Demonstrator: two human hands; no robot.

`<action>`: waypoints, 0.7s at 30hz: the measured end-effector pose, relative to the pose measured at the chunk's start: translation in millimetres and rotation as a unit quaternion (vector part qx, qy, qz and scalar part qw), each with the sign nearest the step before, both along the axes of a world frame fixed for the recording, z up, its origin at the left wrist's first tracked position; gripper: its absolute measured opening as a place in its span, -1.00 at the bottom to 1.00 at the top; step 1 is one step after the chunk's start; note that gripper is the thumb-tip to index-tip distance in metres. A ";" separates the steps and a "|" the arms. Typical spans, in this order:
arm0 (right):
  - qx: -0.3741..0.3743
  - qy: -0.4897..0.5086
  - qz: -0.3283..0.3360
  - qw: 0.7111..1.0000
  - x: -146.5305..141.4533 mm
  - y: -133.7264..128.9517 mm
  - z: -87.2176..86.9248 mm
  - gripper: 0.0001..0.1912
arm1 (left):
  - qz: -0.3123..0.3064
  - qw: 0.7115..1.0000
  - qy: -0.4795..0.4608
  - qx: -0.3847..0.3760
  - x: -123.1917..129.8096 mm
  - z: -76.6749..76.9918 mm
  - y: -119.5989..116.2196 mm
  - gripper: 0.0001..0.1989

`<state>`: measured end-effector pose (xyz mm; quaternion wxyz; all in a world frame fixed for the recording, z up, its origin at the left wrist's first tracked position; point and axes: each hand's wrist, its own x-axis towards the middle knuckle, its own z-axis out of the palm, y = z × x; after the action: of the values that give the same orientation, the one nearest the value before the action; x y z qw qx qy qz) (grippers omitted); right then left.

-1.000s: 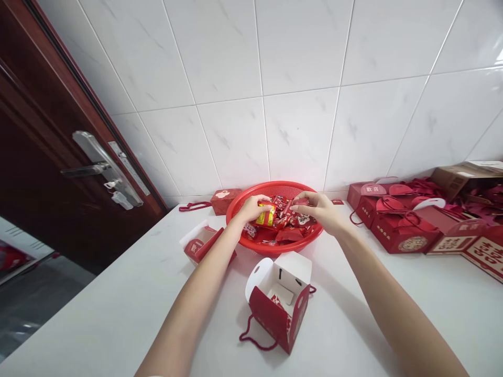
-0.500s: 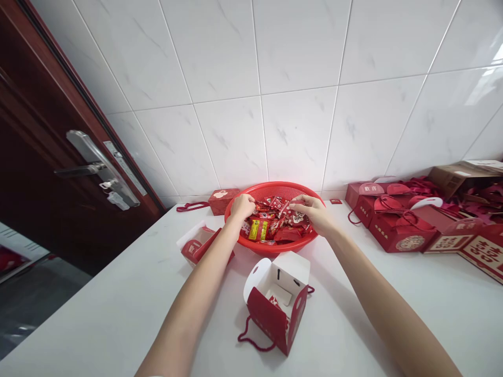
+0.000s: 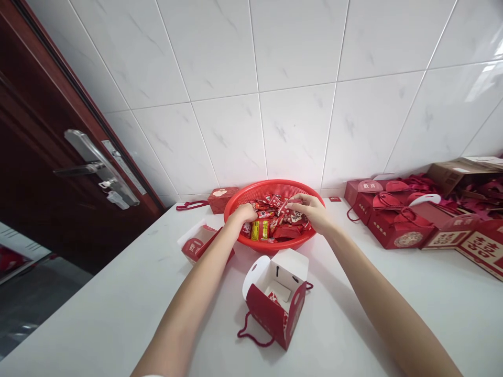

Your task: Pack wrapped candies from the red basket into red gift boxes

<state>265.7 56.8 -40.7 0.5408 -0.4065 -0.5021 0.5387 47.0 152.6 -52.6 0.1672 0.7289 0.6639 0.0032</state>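
Note:
A red plastic basket holds many wrapped candies, mostly red, one with a yellow label. At its left side my left hand reaches in with curled fingers; whatever they grip is hidden. My right hand is over the right side, thumb and fingers pinched on a red-wrapped candy. In front of the basket stands an open red gift box with white insides, rope handles and something red-and-white inside. Partly behind my left forearm lies another open red box.
A small red box with a cord sits left of the basket by the tiled wall. Several red gift boxes and a brown carton crowd the right of the white table. A dark red door stands at the left.
My left hand has dipped slightly lower and further into the candies. The right hand keeps its pinch in nearly the same place. The view has shifted a little.

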 end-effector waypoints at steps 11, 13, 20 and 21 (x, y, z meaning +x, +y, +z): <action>-0.004 0.005 0.001 1.000 0.8 0.7 0.1 -0.65 | 0.024 0.992 -0.117 0.035 -0.3 0.1 -1.9 -0.80; -0.004 0.007 0.000 1.000 0.9 1.0 -0.1 -0.66 | 0.028 0.986 -0.153 0.053 -1.3 0.2 -0.8 -0.66; -0.009 0.019 0.000 1.000 0.0 0.1 0.4 -0.65 | 0.036 0.956 -0.266 0.116 -1.5 3.6 2.5 -0.57; -0.009 0.020 -0.001 1.000 -0.1 0.2 0.3 -0.65 | 0.035 0.950 -0.284 0.125 -0.9 4.3 2.4 -0.57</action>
<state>265.6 56.9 -40.3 0.5481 -0.4006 -0.4859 0.5505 46.1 155.0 -48.3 0.2558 0.6890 0.6086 0.2992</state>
